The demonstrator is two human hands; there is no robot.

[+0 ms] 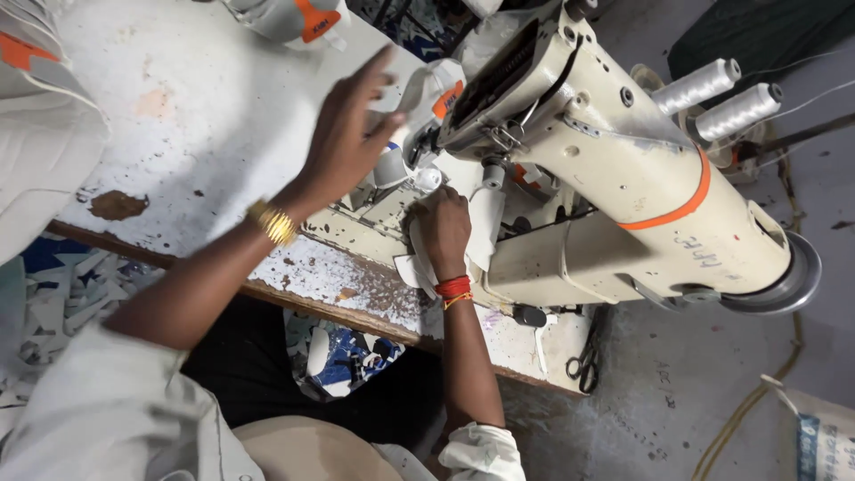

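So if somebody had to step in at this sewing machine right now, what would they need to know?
Left hand: raised, fingers spread, above the white piece, apparently empty.
Right hand: closed on a white fabric piece beside the sewing machine, near the needle area.
More white-and-orange pieces lie at the far edge of the table; scissors at the near edge.
How much is stitched cannot be seen.

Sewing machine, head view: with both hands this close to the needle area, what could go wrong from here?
The right hand presses a white piece right under the sewing machine head; its fingers could slip toward the needle, which is hidden here. The left hand, raised and blurred, grips nothing firmly, so the piece may skew. The scissors lie at the table edge and might get knocked off.
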